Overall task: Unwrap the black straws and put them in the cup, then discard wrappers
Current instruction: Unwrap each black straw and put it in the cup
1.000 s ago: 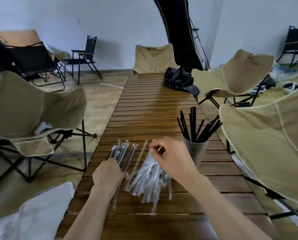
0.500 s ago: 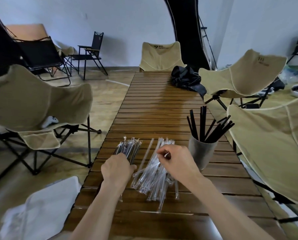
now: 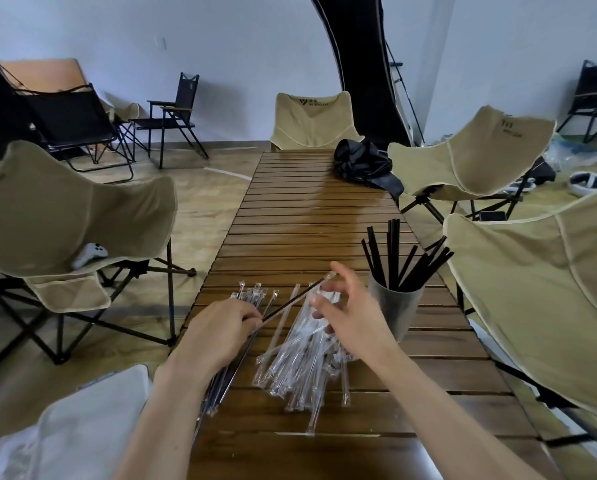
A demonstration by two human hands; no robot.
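A grey cup (image 3: pixel 394 308) stands on the slatted wooden table (image 3: pixel 311 216) at the right, with several unwrapped black straws (image 3: pixel 399 258) in it. My left hand (image 3: pixel 217 336) pinches the near end of one wrapped black straw (image 3: pixel 292 299), which slants up to the right. My right hand (image 3: pixel 347 308) hovers at that straw's far end, fingers spread around it without closing. A bundle of wrapped black straws (image 3: pixel 222 382) lies under my left hand. A heap of clear wrappers (image 3: pixel 299 362) lies below my right hand.
Beige folding chairs stand close on the left (image 3: pixel 65 216) and right (image 3: pixel 539 289) of the table. A black bag (image 3: pixel 363 164) lies at the table's far end. A white sack (image 3: pixel 82 427) sits by my left forearm. A white controller (image 3: pixel 91 252) rests on the left chair.
My left hand has lifted one wrapped straw out of the bundle. My right hand has left the wrapper heap, risen and opened at the straw's far end.
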